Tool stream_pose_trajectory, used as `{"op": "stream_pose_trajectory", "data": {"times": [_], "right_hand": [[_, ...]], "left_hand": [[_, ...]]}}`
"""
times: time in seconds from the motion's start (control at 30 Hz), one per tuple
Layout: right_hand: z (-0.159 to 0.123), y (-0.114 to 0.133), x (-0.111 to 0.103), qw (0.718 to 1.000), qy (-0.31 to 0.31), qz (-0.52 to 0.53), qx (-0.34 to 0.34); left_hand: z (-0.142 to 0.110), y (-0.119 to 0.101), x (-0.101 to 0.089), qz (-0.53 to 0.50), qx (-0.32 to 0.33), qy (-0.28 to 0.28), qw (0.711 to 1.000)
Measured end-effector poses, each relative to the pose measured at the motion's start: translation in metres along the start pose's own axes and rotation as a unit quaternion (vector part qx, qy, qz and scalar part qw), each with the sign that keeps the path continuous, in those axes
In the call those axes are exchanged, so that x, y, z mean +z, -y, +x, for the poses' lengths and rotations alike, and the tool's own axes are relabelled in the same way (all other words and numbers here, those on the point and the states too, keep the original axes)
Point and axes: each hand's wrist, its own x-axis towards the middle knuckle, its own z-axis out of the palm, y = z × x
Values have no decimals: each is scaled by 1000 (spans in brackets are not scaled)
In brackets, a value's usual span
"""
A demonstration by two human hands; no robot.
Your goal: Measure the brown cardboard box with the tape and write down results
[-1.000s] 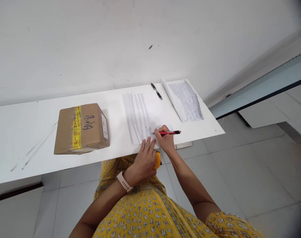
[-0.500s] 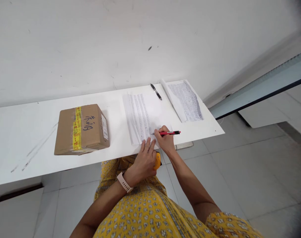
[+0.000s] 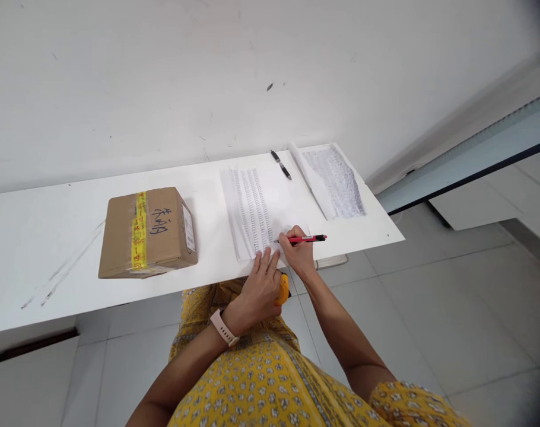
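Observation:
A red and black pen [image 3: 305, 239] is pinched in my right hand [image 3: 300, 254], its tip down at the right column of a sheet of paper [image 3: 247, 201] filled with rows of handwriting. My left hand [image 3: 260, 284] lies with its fingers stretched out on the sheet's near edge, just left of the pen tip. Past the side of the left palm shows a rounded orange-yellow thing [image 3: 283, 289], partly hidden; what it is I cannot tell. A black pen [image 3: 280, 165] with a light band lies beyond the sheet to the right.
On the white table [image 3: 43, 237] a taped cardboard box [image 3: 118, 237] stands left of the sheet. At the right end lies a second stack of paper [image 3: 334, 181] covered with dense writing. A white wall [image 3: 163, 89] runs behind, and a glass panel [image 3: 475, 151] is at the right.
My right hand and the red and black pen have shifted very slightly to the right. The left hand stays on the sheet.

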Motion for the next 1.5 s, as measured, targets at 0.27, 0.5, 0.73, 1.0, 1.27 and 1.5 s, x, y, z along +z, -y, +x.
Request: {"op": "stream_pose_trajectory", "data": {"times": [0.27, 0.5, 0.73, 1.0, 1.27, 1.5], "right_hand": [[0, 1, 0, 997, -75, 9, 1], [14, -8, -25, 958, 33, -222, -181], [-26, 82, -9, 971, 167, -35, -169], [-78, 133, 31, 913, 390, 119, -24], [10, 192, 89, 938, 251, 239, -29], [72, 218, 187, 932, 340, 129, -6]], "left_hand": [[-1, 3, -14, -86, -11, 3, 996], [-58, 11, -76, -475, -131, -30, 870], [-107, 12, -83, -562, -182, -131, 796], [-146, 6, -88, -468, -236, -150, 838], [-207, 13, -100, -705, -180, -135, 673], [-225, 4, -104, -774, -144, -277, 551]]}}
